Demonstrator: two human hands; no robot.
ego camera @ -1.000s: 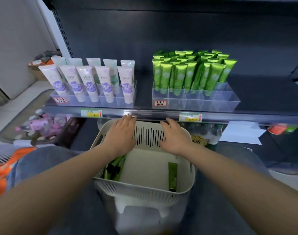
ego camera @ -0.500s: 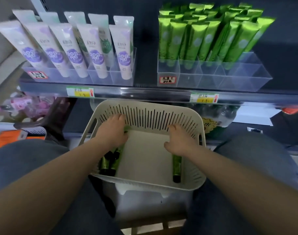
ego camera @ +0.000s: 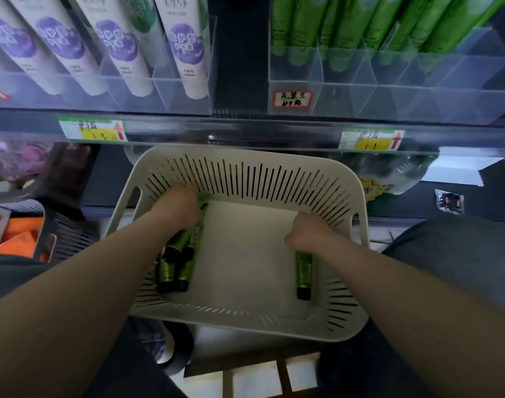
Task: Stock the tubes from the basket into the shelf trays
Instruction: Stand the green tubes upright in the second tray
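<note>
A white slotted basket [ego camera: 245, 320] rests on my lap below the shelf. Several green tubes with black caps [ego camera: 176, 259] lie along its left side, and my left hand [ego camera: 178, 209] is closed over their upper ends. A single green tube [ego camera: 303, 274] lies at the right side, with my right hand [ego camera: 308, 234] curled on its top end. On the shelf, a clear tray [ego camera: 389, 90] holds several upright green tubes [ego camera: 346, 24].
A second clear tray [ego camera: 130, 90] at the left holds white tubes with purple labels [ego camera: 185, 44]. The shelf edge with price tags [ego camera: 217, 130] runs just above the basket. An orange-filled dark crate [ego camera: 30, 239] sits at the left, and packaged goods sit beneath the shelf.
Both hands dropped from the basket's far rim down inside it and closed on tubes. The view tilted down and moved closer to the shelf.
</note>
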